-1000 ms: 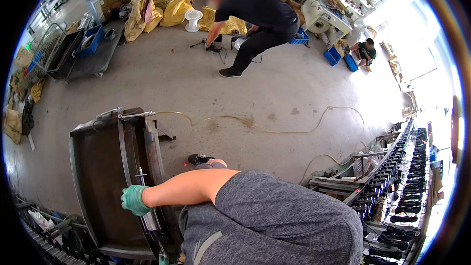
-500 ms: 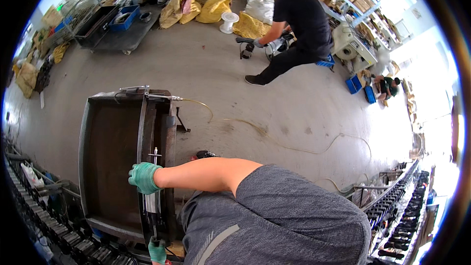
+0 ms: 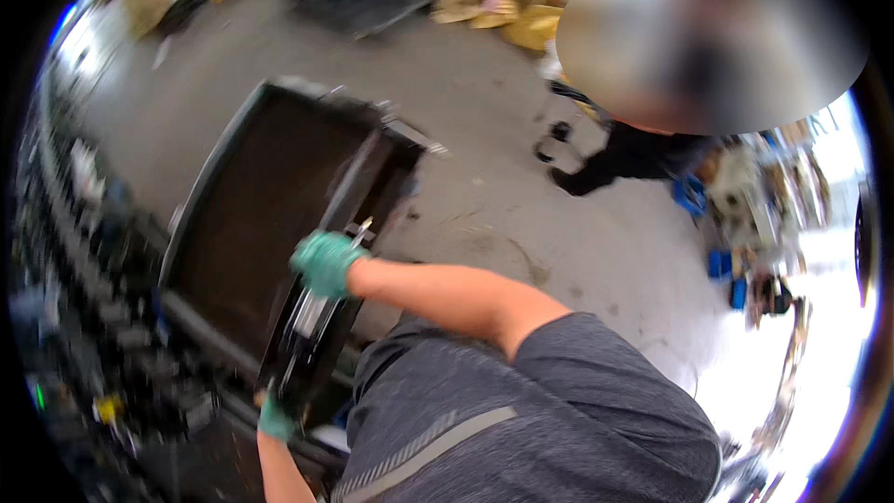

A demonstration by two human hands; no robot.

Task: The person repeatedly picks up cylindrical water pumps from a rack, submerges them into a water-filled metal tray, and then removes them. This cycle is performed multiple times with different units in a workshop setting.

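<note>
A silver metal cylinder (image 3: 310, 315) with a thin rod lies slanted along the right side of a dark metal trough (image 3: 265, 196). My right hand (image 3: 326, 264), in a green glove, is wrapped round the upper part of the cylinder, fingers curled. Just beyond that glove, a short metal rod end sticks out. At the cylinder's near, dark end is my left hand (image 3: 277, 417), also green-gloved and closed about that end; motion blur smears its fingers. Exactly what part the left fingers grip is hidden.
Racks of dark parts (image 3: 102, 270) run along the left. A co-worker's dark-clad leg (image 3: 615, 163) shows at the upper right, beside blue bins (image 3: 722, 264). Yellow sacks (image 3: 535, 26) and a dark platform cart (image 3: 363, 5) stand at the back.
My view has swung, so the trough now appears tilted and the co-worker further right. Both gloved hands stay at the cylinder. The left forearm now shows more, and the picture is blurred.
</note>
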